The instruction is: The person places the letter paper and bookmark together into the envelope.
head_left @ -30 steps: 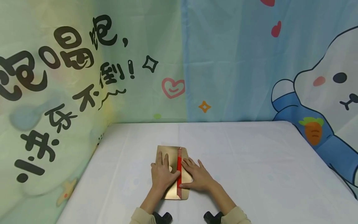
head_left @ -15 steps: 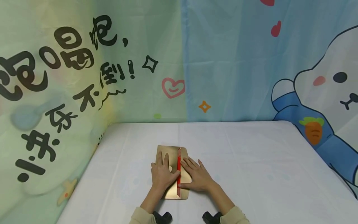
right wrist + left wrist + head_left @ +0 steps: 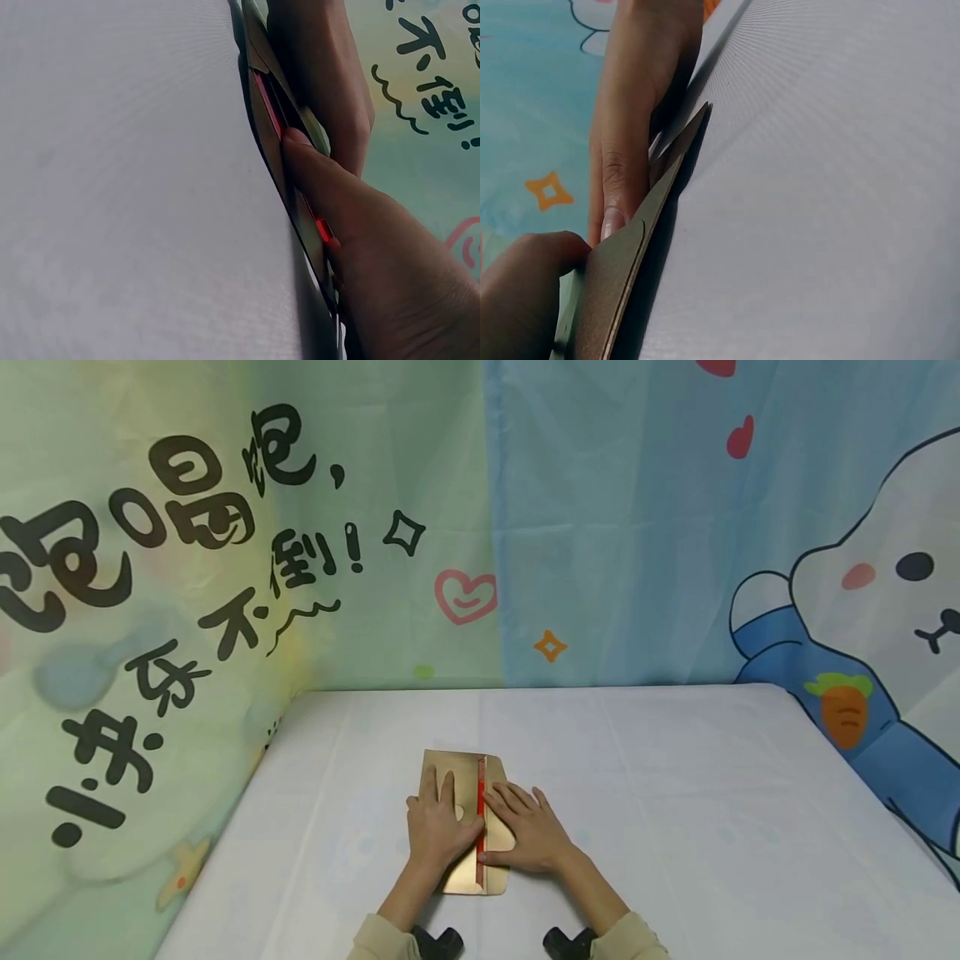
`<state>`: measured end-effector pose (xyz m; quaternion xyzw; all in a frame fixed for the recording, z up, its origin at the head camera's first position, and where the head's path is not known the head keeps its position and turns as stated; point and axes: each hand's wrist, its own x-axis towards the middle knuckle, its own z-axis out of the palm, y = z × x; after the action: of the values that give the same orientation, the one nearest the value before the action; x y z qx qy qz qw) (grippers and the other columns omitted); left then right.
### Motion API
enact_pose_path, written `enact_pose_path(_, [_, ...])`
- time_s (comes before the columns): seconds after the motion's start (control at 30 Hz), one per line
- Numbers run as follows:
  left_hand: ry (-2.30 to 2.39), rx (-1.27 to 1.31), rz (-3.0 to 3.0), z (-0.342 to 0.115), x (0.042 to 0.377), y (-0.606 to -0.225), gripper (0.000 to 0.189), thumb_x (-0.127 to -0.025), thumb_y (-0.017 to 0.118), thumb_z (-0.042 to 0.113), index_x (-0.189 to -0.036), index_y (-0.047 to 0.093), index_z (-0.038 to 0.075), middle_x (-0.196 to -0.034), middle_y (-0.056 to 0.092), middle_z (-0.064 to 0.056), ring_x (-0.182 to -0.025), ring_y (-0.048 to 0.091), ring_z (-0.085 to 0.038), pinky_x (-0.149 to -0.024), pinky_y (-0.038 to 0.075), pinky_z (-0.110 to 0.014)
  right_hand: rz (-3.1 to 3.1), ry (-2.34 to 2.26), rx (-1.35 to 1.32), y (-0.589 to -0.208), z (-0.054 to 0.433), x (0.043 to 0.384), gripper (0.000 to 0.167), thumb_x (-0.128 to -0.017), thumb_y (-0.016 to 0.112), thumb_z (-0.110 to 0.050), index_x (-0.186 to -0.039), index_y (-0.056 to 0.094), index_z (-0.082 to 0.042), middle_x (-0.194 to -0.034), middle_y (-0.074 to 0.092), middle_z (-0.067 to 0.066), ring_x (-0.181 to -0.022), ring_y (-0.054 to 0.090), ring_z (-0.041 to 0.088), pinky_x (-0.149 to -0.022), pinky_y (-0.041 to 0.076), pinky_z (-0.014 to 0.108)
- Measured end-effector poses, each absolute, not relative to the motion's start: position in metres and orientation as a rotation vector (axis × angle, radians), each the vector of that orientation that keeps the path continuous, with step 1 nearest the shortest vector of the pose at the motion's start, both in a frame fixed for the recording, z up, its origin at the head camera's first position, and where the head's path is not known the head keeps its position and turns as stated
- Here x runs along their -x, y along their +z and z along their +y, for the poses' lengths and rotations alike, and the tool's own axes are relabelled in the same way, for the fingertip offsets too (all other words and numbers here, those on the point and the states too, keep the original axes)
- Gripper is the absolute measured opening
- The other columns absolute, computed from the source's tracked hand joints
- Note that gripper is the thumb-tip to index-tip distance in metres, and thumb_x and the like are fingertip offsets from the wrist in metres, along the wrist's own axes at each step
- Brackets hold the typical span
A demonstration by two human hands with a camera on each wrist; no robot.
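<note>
A gold paper envelope (image 3: 455, 763) lies on the white table, its long side running away from me. Down its right part, a narrow red strip (image 3: 481, 789) shows between the envelope's body and a gold side flap (image 3: 496, 770). My left hand (image 3: 435, 831) rests on the body with fingers spread and its thumb reaching the red strip. Across the flap lies my right hand (image 3: 531, 835), fingers extended, fingertips and thumb at the strip. In the right wrist view, the right thumb presses at the flap's opening, where red (image 3: 266, 97) shows inside. The left wrist view catches the envelope's raised edge (image 3: 619, 289).
The white-covered table (image 3: 675, 777) extends around the envelope. Printed cloth walls (image 3: 600, 527) stand behind and to the left. Black wrist mounts (image 3: 438, 943) show under both wrists, by beige sleeves (image 3: 626, 939).
The red strip has become narrower as the right hand has shifted slightly left with the flap. My left hand keeps its place on the envelope.
</note>
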<state>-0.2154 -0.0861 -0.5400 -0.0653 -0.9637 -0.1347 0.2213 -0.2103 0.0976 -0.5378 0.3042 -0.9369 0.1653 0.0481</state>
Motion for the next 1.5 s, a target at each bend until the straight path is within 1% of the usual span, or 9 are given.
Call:
enact_pose_path(0.2, [-0.375, 0.177, -2.679, -0.086, 0.2157, -0.543, 0.081, -0.063, 0.06, 0.053, -0.127, 0.055, 0.003, -0.137, 0.039, -0.024, -0.077, 0.053, -0.041, -0.06, 0.044, -0.04, -2.892, 0.512, -0.909, -0.5416, 0.0974, 0.2096, 0.1, -0.071, 0.05, -0.075, -0.146, 0.028, -0.012, -0.149, 0.026, 0.009, -0.137, 0.02, 0.028, -0.104, 0.012, 0.057])
enact_pose_path(0.3, [-0.374, 0.172, -2.687, -0.0859, 0.215, -0.5429, 0.082, -0.063, 0.06, 0.054, -0.127, 0.055, 0.003, -0.137, 0.039, -0.024, -0.078, 0.053, -0.042, -0.061, 0.044, -0.042, -2.889, 0.51, -0.912, -0.5431, 0.0972, 0.2095, 0.103, -0.07, 0.049, -0.076, -0.145, 0.029, -0.009, -0.149, 0.026, 0.01, -0.136, 0.021, 0.029, -0.103, 0.012, 0.057])
enact_pose_path(0.6, [-0.362, 0.139, -2.72, -0.0853, 0.213, -0.541, 0.081, -0.063, 0.06, 0.054, -0.128, 0.054, 0.005, -0.139, 0.038, -0.022, -0.076, 0.053, -0.041, -0.058, 0.044, -0.038, -2.891, 0.521, -0.92, -0.5429, 0.0966, 0.2085, 0.102, -0.071, 0.049, -0.075, -0.146, 0.028, -0.01, -0.149, 0.026, 0.01, -0.136, 0.02, 0.029, -0.104, 0.012, 0.057])
enact_pose_path(0.97, [-0.368, 0.16, -2.705, -0.086, 0.2146, -0.5408, 0.081, -0.064, 0.06, 0.054, -0.128, 0.054, 0.005, -0.138, 0.038, -0.024, -0.078, 0.053, -0.042, -0.059, 0.043, -0.039, -2.876, 0.499, -0.913, -0.5409, 0.0966, 0.2084, 0.101, -0.071, 0.049, -0.075, -0.145, 0.029, -0.009, -0.15, 0.025, 0.01, -0.137, 0.02, 0.028, -0.104, 0.012, 0.057])
enact_pose_path(1.13, [-0.371, 0.164, -2.708, -0.0858, 0.2143, -0.5397, 0.081, -0.063, 0.06, 0.053, -0.129, 0.054, 0.006, -0.138, 0.038, -0.024, -0.078, 0.053, -0.043, -0.059, 0.044, -0.04, -2.843, 0.532, -0.925, -0.5401, 0.097, 0.2077, 0.1, -0.071, 0.051, -0.074, -0.144, 0.032, -0.007, -0.148, 0.028, 0.011, -0.135, 0.022, 0.029, -0.103, 0.013, 0.058])
enact_pose_path(1.27, [-0.368, 0.154, -2.731, -0.0859, 0.2146, -0.5385, 0.081, -0.064, 0.057, 0.053, -0.13, 0.053, 0.007, -0.139, 0.036, -0.024, -0.078, 0.053, -0.042, -0.058, 0.044, -0.04, -2.856, 0.538, -0.922, -0.5401, 0.097, 0.2085, 0.101, -0.071, 0.051, -0.074, -0.144, 0.032, -0.006, -0.148, 0.027, 0.011, -0.136, 0.021, 0.029, -0.103, 0.011, 0.057])
enact_pose_path(1.5, [-0.395, 0.144, -2.754, -0.0856, 0.2152, -0.5381, 0.082, -0.063, 0.058, 0.054, -0.132, 0.051, 0.01, -0.141, 0.035, -0.022, -0.078, 0.052, -0.042, -0.057, 0.044, -0.038, -2.901, 0.534, -0.919, -0.5388, 0.0982, 0.2095, 0.101, -0.072, 0.048, -0.075, -0.146, 0.027, -0.009, -0.151, 0.022, 0.007, -0.138, 0.015, 0.025, -0.105, 0.008, 0.055])
